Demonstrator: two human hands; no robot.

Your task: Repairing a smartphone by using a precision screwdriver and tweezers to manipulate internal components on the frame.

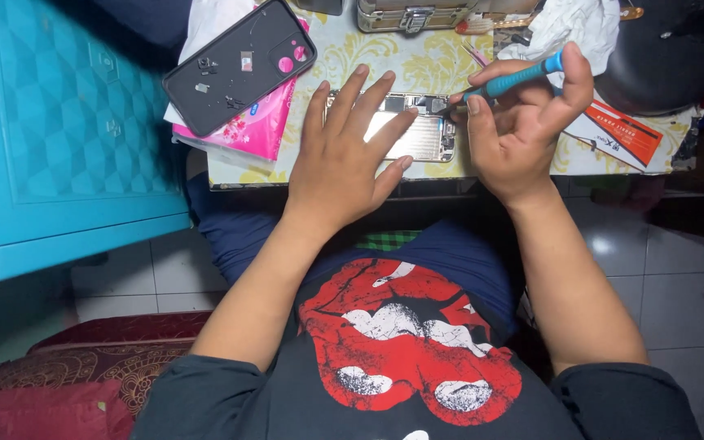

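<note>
Fingers [352, 98] of the left hand [344, 159] are spread flat on an opened phone [417, 130] at the table's [417, 61] near edge, while a blue screwdriver [515, 79], pinched in the right hand [523, 122], is worked at its top, with removed screws seemingly parked on a black phone case [238, 65] far left.

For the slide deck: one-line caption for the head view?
Left hand steadies an opened phone while right hand works a blue screwdriver at its corner.
</note>
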